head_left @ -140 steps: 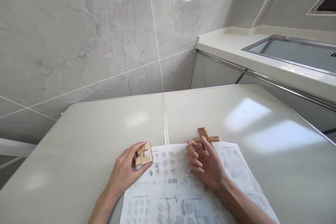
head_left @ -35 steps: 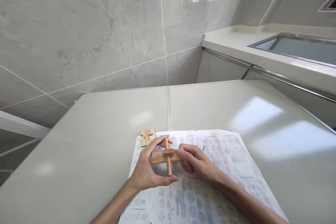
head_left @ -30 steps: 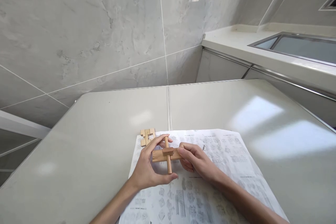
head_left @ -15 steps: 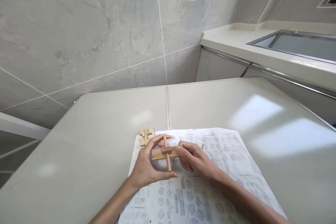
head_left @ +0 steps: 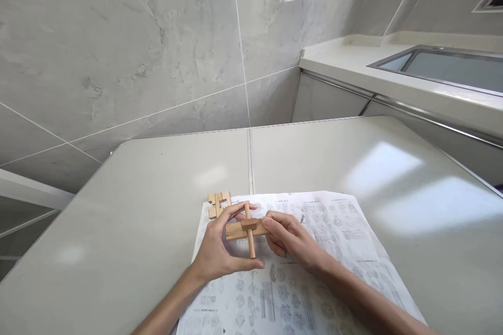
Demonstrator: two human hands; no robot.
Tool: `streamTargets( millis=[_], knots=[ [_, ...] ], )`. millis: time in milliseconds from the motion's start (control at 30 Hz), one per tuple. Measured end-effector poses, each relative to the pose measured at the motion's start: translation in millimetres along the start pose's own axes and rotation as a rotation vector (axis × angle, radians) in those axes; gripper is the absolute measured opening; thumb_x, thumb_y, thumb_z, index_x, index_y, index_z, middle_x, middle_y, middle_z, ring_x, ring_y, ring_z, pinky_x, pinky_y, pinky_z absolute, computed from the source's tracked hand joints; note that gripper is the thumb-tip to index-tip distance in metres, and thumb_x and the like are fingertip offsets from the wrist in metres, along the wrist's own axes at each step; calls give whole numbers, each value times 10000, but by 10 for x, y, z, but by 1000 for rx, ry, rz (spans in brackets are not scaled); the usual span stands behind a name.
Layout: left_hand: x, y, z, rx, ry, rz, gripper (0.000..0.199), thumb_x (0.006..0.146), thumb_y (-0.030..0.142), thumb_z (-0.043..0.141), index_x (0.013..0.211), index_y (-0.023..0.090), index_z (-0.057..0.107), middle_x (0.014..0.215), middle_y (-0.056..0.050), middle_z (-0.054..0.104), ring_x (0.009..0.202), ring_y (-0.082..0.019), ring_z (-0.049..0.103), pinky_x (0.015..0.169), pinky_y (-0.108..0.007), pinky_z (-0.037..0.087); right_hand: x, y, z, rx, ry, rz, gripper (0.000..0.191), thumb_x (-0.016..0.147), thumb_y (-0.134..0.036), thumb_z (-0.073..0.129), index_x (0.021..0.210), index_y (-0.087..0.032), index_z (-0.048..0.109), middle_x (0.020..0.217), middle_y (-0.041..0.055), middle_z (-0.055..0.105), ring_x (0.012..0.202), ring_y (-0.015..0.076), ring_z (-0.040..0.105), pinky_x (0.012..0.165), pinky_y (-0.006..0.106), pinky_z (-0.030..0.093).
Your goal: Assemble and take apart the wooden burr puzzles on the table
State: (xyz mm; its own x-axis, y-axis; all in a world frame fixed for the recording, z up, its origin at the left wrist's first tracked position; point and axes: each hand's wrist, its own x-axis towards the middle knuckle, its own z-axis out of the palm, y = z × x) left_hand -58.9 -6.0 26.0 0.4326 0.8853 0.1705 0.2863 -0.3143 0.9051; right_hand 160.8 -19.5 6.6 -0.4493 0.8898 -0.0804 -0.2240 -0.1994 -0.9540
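A wooden cross-shaped assembly (head_left: pixel 249 224) is held above a printed paper sheet (head_left: pixel 334 220). It has a flat bar lying left to right, a thin round rod crossing it, and a small darker block where they meet. My left hand (head_left: pixel 220 248) curves around its left side, with fingertips at the rod's top end and the thumb at its bottom end. My right hand (head_left: pixel 288 235) pinches the right end of the flat bar between thumb and fingers. Several more wooden pieces (head_left: pixel 218 199) lie at the sheet's top left corner, just beyond my left hand.
The pale glossy table (head_left: pixel 157 183) extends around the sheet, with a seam running to its far edge. A grey marbled wall (head_left: pixel 157 36) rises behind it. At the right stands a white counter (head_left: pixel 338 57) with an inset sink (head_left: pixel 448 69).
Both hands and the held assembly have shifted very slightly; the rod's lower end sits a little lower. The grips look the same.
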Motion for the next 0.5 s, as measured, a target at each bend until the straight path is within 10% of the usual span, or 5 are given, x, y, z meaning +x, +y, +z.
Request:
streamTargets(
  millis=[500],
  knots=[
    [-8, -28, 6, -16, 28, 57, 905, 683, 449, 994, 1460, 275, 564, 1395, -122, 697, 1215, -329, 711, 1057, -468, 577, -8, 0, -43, 16, -6, 7, 526, 1084, -608, 544, 741, -227, 430, 596, -69, 429, 478, 84, 372, 504, 270, 279]
  ],
)
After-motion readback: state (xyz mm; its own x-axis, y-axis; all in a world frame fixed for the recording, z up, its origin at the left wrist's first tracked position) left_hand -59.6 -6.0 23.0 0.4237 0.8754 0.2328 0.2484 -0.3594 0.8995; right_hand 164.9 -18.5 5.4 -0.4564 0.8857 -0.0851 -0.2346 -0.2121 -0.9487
